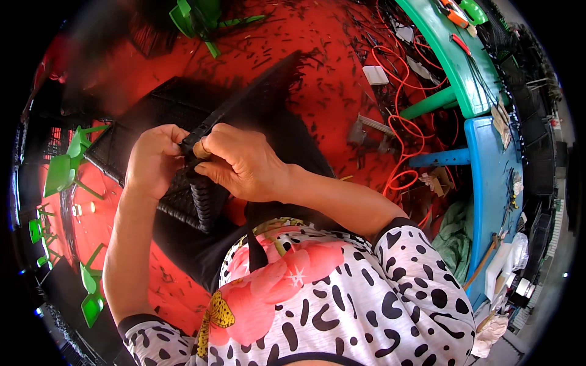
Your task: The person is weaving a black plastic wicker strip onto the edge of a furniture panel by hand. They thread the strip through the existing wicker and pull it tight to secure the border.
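A black woven wicker piece (259,88) rests across my lap, its far end fraying into loose strands. My left hand (152,157) is closed, fingertips pinching the edge of the weave from the left. Close beside it, my right hand (247,160) is closed on the same edge, thumb and fingers pressed together around the black strips there. A tan band circles one of its fingers. The thickly wrapped corner (201,198) of the piece hangs just below both hands. The exact strip between my fingertips is too dark to make out.
Short black offcuts litter the red floor (329,104). To the right stand a green table (436,36) and a blue table (485,165), with an orange hose (394,128) coiled beside them. Green chairs (59,175) stand to the left; another green chair (198,21) is ahead.
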Demonstrator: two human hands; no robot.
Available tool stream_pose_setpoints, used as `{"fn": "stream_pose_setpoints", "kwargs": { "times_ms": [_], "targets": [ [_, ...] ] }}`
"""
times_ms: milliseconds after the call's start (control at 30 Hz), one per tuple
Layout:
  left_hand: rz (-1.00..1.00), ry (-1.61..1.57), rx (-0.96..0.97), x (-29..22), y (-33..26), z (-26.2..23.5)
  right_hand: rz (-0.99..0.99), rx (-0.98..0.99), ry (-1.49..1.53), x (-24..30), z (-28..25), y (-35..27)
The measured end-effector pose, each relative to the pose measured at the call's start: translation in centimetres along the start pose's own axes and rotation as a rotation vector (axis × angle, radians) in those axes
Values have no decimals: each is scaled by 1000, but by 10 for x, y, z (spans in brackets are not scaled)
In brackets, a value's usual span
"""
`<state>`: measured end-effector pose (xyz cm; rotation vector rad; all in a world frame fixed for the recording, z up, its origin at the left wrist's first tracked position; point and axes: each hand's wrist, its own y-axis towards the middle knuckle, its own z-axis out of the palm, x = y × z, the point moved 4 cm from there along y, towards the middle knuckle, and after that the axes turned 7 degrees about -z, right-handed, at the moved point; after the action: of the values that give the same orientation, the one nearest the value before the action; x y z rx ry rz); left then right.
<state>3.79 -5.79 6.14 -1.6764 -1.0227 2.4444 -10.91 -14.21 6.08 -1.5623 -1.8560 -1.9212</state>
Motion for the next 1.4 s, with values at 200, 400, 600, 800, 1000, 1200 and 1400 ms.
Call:
{"fn": "stream_pose_setpoints", "kwargs": {
  "times_ms": [200,400,600,800,1000,1200,1400],
  "targets": [
    [-35,66,-59,0,-5,-3,-51,-56,-3,-1,3,-1],
    [-38,111,-45,-4,-9,3,-134,-98,-238,18,17,11],
    [-9,95,86,-3,-9,2,-21,-7,-131,13,1,-4],
    [60,23,187,5,-7,0,-53,-14,-44,3,-4,-8],
    [104,9,244,7,1,-1,137,-68,31,5,-18,-10],
    [128,-127,274,18,-3,2,-47,-133,-114,17,-23,-3],
    [274,-368,314,40,-2,12,10,-8,-175,22,-17,-2]
  ]
}}
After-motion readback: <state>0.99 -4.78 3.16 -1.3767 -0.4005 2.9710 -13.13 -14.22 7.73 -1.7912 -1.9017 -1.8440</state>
